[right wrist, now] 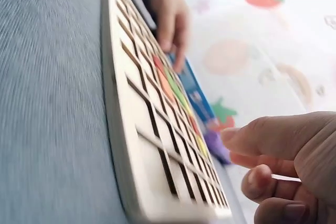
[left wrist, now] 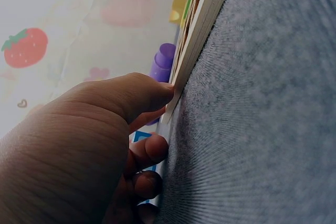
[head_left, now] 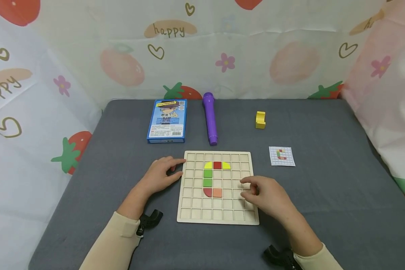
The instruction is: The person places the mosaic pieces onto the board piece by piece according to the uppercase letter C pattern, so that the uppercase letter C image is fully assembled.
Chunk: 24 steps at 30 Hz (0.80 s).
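A pale wooden grid board [head_left: 255,221] lies on the grey cloth with several coloured pieces in its cells. Its top run has a red square [head_left: 217,165] between yellow rounded pieces [head_left: 208,165]. Below sit two green squares [head_left: 207,178], then a red rounded piece [head_left: 207,192] beside an orange square [head_left: 217,192]. My left hand [head_left: 160,174] touches the board's left edge with forefinger and thumb [left wrist: 167,88]. Over the right columns hovers my right hand [head_left: 266,193], thumb and forefinger apart, nothing visible between them; its other fingers [right wrist: 260,179] bend loosely.
A small card [head_left: 282,156] with a printed grid pattern lies right of the board. Behind it stands a yellow block [head_left: 260,120]. A purple microphone-shaped stick [head_left: 210,119] and a blue box [head_left: 167,120] lie behind the board. A printed curtain [head_left: 202,63] borders the table.
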Tool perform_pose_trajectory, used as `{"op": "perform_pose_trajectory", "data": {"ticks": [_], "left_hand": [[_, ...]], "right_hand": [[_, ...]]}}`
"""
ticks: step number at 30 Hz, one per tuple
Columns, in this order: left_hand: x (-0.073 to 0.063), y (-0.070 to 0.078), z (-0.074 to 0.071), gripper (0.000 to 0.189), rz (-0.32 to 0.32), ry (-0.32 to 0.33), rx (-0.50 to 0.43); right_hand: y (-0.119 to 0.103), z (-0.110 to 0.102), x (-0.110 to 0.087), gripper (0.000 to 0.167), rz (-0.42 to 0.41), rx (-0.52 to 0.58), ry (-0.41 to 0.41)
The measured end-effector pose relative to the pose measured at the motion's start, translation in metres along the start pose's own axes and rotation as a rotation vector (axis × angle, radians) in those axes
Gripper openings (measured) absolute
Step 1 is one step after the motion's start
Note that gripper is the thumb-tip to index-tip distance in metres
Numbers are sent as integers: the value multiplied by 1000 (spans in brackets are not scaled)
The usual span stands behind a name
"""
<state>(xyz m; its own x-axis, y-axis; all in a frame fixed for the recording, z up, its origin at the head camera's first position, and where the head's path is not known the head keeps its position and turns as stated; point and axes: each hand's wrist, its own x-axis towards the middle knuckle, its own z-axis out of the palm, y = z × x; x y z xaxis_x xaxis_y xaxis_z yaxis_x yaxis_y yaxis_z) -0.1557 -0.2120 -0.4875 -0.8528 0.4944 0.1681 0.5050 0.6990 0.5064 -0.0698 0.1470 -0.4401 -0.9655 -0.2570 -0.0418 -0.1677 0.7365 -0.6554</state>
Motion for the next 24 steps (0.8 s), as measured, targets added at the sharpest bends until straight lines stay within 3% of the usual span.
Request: {"op": "perform_pose_trajectory", "data": {"ticks": [9, 17, 24], "left_hand": [[0, 0, 0, 39, 12, 1, -5], [-1, 1, 0, 39, 10, -1, -14], [0, 1, -1, 39, 10, -1, -7]], "right_hand": [[34, -29, -24, 27, 68, -11, -8], [59, -39, -35, 34, -26, -25, -52], [65, -37, -35, 29, -38, -15, -64]]}}
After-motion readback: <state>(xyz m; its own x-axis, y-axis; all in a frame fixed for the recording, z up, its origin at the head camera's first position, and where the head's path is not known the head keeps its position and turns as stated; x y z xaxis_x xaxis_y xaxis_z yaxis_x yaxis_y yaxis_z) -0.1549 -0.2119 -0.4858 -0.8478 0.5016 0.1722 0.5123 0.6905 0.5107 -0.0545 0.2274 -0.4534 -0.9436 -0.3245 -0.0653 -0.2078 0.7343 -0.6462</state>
